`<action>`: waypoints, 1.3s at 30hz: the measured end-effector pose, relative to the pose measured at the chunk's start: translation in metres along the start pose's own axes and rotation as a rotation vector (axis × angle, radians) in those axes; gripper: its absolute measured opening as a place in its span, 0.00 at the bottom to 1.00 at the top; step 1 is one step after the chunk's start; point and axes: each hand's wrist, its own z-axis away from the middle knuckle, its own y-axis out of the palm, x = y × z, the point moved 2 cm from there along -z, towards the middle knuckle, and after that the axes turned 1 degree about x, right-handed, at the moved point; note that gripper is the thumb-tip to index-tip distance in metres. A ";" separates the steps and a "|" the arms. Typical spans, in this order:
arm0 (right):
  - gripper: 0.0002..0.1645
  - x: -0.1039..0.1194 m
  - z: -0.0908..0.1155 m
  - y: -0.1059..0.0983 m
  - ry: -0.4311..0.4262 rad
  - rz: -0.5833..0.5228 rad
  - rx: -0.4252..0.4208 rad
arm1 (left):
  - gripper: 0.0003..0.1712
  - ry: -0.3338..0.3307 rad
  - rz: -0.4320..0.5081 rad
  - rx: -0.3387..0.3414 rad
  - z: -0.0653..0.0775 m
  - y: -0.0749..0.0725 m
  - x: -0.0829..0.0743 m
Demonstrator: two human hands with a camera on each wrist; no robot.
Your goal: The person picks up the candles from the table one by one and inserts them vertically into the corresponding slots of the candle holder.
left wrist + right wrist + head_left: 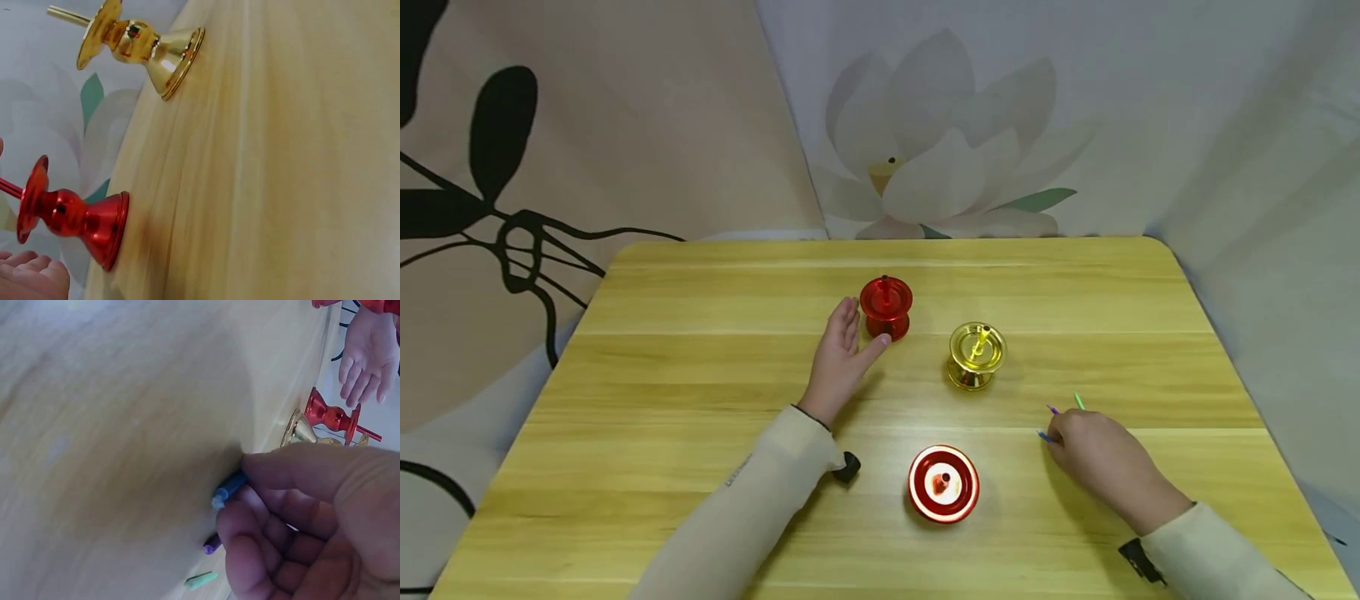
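Observation:
My left hand [841,362] is held open beside the far red candle holder [886,326], fingers straight at its left side and thumb near its base. In the left wrist view the same red holder [103,228] stands upright, its thin stem bare. My right hand [1108,458] is low over the right part of the table, pinching a thin blue candle [231,485] between thumb and curled forefinger. Just past those fingers lie a purple candle [213,544] and a green candle [201,580], partly hidden by the hand in the head view.
A gold candle holder [972,375] stands between the hands, toward the back. Another red holder [964,487] stands nearer the front, under bright glare. Behind the wooden table [700,375] hangs a pale curtain [1150,108] with a flower print.

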 end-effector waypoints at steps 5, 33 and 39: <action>0.13 0.000 0.000 0.000 0.028 -0.013 0.039 | 0.54 -0.037 0.076 -0.050 -0.015 0.010 0.004; 0.04 0.025 -0.004 -0.028 -0.047 -0.345 -0.309 | 0.47 0.040 -0.076 -0.054 -0.038 0.018 0.004; 0.03 0.037 -0.010 -0.029 -0.065 -0.415 -0.389 | 0.47 0.043 -0.084 -0.059 -0.040 0.017 0.010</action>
